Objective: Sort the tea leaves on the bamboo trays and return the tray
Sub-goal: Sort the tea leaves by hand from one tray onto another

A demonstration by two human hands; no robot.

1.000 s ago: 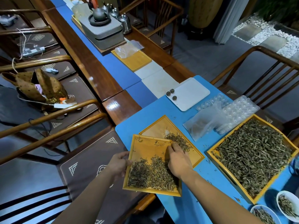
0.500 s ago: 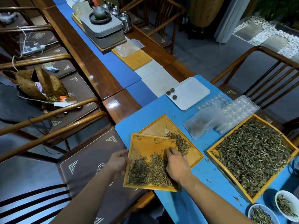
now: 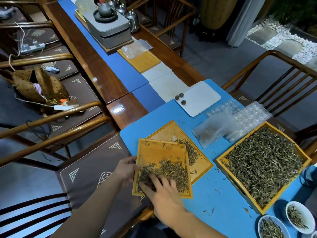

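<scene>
A small bamboo tray (image 3: 154, 152) lies tilted over the table's near-left edge, with a heap of tea leaves (image 3: 169, 170) in its near half. My left hand (image 3: 125, 169) grips its left rim. My right hand (image 3: 163, 194) rests flat in the tray, fingers spread on the leaves at the near-left corner. Under this tray's far corner lies a second small bamboo tray (image 3: 171, 133) with a smaller patch of leaves (image 3: 192, 152). A large bamboo tray (image 3: 223, 158) heaped with tea leaves (image 3: 264, 162) sits to the right.
Clear plastic bags and blister moulds (image 3: 228, 121) lie behind the trays, beyond them a white tray (image 3: 202, 100) with three tea balls. Two white bowls (image 3: 298, 217) of leaves sit near right. Wooden chairs (image 3: 77, 152) flank the table; a tea set (image 3: 108, 26) stands far off.
My right hand has slid from the tray's far-right side down to its near-left corner, across the leaves. The left hand keeps its hold on the rim.
</scene>
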